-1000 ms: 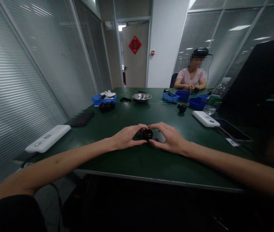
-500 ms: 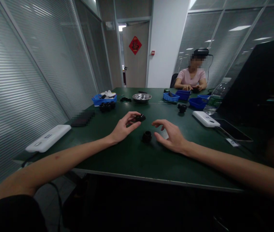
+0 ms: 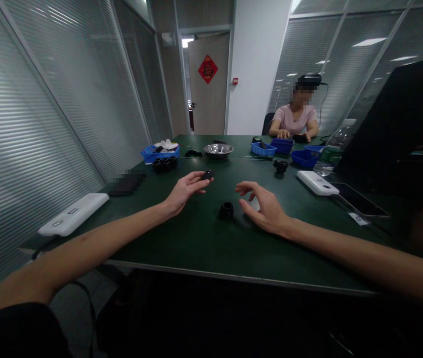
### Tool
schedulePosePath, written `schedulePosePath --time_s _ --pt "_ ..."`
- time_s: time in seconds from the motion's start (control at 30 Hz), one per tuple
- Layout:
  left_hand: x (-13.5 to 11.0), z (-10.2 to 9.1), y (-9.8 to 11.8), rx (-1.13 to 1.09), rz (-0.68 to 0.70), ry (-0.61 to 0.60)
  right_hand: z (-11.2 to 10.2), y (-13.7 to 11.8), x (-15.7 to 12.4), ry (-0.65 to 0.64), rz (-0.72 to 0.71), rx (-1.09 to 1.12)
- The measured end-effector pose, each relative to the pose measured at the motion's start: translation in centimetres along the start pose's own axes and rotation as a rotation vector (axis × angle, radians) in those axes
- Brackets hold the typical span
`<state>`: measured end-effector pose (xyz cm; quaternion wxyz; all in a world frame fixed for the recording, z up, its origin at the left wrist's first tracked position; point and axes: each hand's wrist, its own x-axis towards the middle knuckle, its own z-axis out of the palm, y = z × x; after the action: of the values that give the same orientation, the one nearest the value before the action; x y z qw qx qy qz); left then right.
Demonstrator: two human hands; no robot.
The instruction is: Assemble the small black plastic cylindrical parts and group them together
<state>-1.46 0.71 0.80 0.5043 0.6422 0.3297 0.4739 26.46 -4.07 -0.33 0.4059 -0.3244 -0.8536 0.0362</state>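
Observation:
Between its thumb and fingertips, my left hand (image 3: 188,188) grips a small, glossy black rounded part (image 3: 207,175) just above the table; its exact kind is unclear. A black hollow cylindrical part (image 3: 226,211) stands upright on the green table (image 3: 181,243), its round opening facing up. To the right of that cylinder, my right hand (image 3: 262,206) is open, thumb and fingers curved apart, touching neither part. A small pale patch shows behind its thumb, too unclear to name.
Several black parts (image 3: 165,164) lie by a blue basket (image 3: 161,153) at the back left. Further back are a metal bowl (image 3: 218,151), blue trays (image 3: 304,158) and another black part (image 3: 280,166). A white power bank (image 3: 317,183), phone (image 3: 360,200) and bottle (image 3: 333,149) are right. A co-worker (image 3: 295,119) sits opposite.
My left hand has moved a little left with the small black part, which is now turned differently in the fingers. My right hand and the standing cylinder have hardly moved.

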Motion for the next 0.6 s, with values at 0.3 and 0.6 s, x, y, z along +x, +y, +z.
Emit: schedulePosePath --time_s 0.3,0.6 --pt "-1.6 1.9 1.0 0.291 0.049 -0.304 0.0 -0.1 -0.1 0.015 -0.009 0.005" --pt "-1.9 2.1 0.6 0.483 0.149 -0.411 0.1 -0.1 -0.1 -0.009 -0.025 0.007"
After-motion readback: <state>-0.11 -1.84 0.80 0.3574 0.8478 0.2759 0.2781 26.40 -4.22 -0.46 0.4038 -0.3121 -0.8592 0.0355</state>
